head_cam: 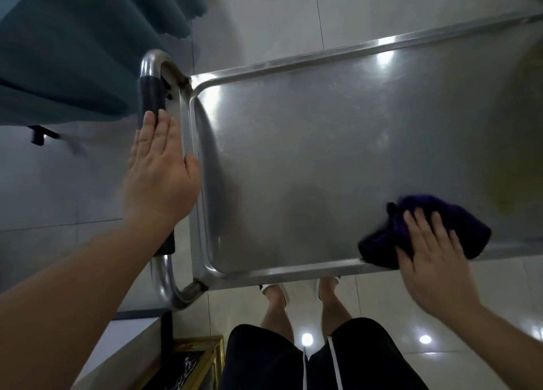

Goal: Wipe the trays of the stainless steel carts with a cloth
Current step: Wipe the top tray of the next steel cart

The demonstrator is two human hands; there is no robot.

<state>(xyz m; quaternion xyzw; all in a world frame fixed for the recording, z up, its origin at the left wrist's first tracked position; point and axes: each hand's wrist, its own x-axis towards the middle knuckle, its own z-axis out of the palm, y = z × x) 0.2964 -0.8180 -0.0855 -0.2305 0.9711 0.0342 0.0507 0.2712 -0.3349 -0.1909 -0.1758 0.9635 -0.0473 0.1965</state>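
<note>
The top tray of a stainless steel cart fills the middle of the view, shiny and bare. A dark purple cloth lies bunched on the tray near its front right edge. My right hand presses flat on the cloth with straight, spread fingers. My left hand lies flat with straight fingers over the cart's black-padded handle at the tray's left end, the thumb touching the tray rim.
A teal curtain hangs at the upper left, close to the handle. Glossy tiled floor surrounds the cart. My legs and feet stand at the tray's front edge. A gold-framed object sits at the lower left.
</note>
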